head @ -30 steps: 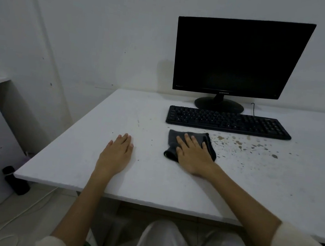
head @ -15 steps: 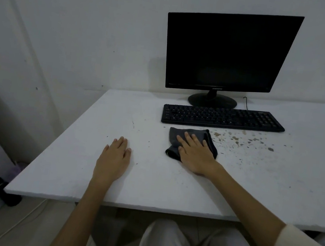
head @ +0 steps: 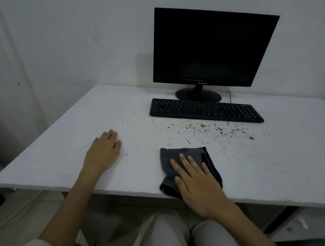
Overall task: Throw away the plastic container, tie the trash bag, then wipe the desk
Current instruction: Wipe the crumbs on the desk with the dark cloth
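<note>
Wipe step in hand. Right hand (head: 197, 184) lay flat, fingers spread, palm pressing the folded dark grey cloth (head: 190, 163) onto the white slab counter (head: 275, 170) at its near edge; cloth's near corner hung slightly over the lip. No pinch on it, just downward pressure. Left hand (head: 103, 152) was also flat and empty, fingers together, bracing on the counter well left of the cloth. The brown spatter of dried specks (head: 214, 129) sat between the cloth and the black keyboard (head: 206, 110), densest just in front of the keyboard, thinning toward the cloth. To do it well: push the cloth forward into the dense patch with even palm pressure, overlapping strokes, pull debris toward the near edge rather than under the keyboard. Probably worth shifting the keyboard back, since specks looked to reach its front edge, though the dim view made that hard to confirm. Black flat-screen monitor (head: 210, 48) stood clear behind. Plastic container and trash bag weren't in view.
</note>
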